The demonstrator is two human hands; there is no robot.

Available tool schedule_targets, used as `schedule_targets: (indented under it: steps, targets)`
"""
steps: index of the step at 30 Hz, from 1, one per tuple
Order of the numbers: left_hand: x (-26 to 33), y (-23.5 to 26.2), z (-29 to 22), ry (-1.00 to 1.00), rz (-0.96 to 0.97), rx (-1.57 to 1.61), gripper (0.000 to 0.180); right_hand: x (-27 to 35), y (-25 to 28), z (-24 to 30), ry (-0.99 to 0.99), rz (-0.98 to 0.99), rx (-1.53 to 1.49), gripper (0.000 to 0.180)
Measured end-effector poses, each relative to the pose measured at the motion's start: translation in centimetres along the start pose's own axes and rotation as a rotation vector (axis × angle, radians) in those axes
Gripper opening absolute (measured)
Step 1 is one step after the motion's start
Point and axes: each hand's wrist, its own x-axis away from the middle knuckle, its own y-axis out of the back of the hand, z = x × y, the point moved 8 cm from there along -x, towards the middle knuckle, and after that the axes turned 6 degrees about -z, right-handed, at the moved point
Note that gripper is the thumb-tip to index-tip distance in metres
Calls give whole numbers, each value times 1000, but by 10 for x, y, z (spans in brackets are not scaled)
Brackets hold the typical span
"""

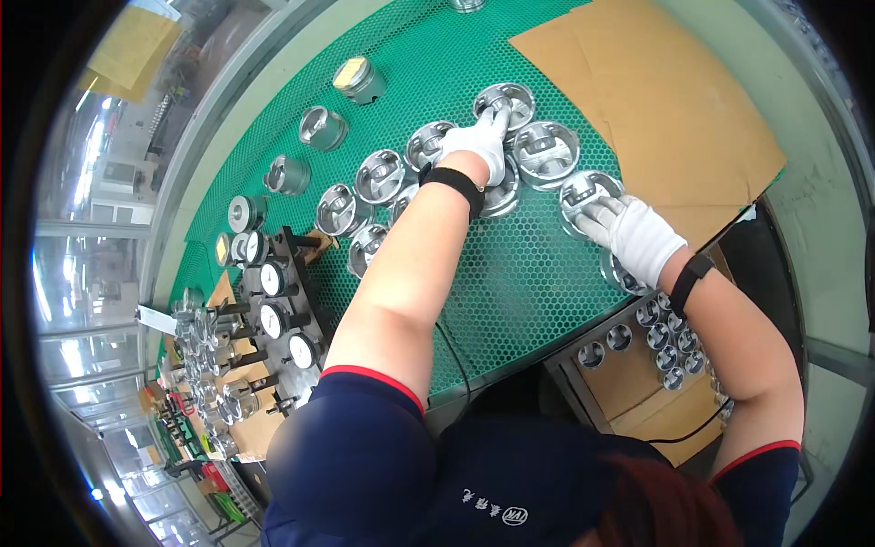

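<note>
Shiny metal pistons stand in a loose group on a green perforated mat [510,292], hollow ends up. My left hand [476,150], in a white glove, reaches over the group with its fingers on the inside of the farthest piston [518,96]. A second piston [547,155] stands just right of that hand, and another [499,196] is partly covered by it. My right hand [643,239], also gloved, has its fingers curled over the near rim of a piston [583,190]. Below that palm, one more piston [620,273] is half hidden.
Brown cardboard [674,109] covers the far right of the bench. More pistons, including one [324,128], line the far left. Dial gauges [273,278] on a dark stand are beside my left arm. An open drawer [629,387] below the bench edge holds several pistons.
</note>
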Motion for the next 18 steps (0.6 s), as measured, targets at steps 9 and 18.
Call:
schedule_targets:
  steps: [9, 18]
  targets:
    - [-14, 0, 30, -56, 115, 64, 117, 1, -8, -3, -253, 153, 186, 56]
    - [-12, 1, 17, -51, 132, 78, 94, -59, -9, 0, -614, -130, 216, 69]
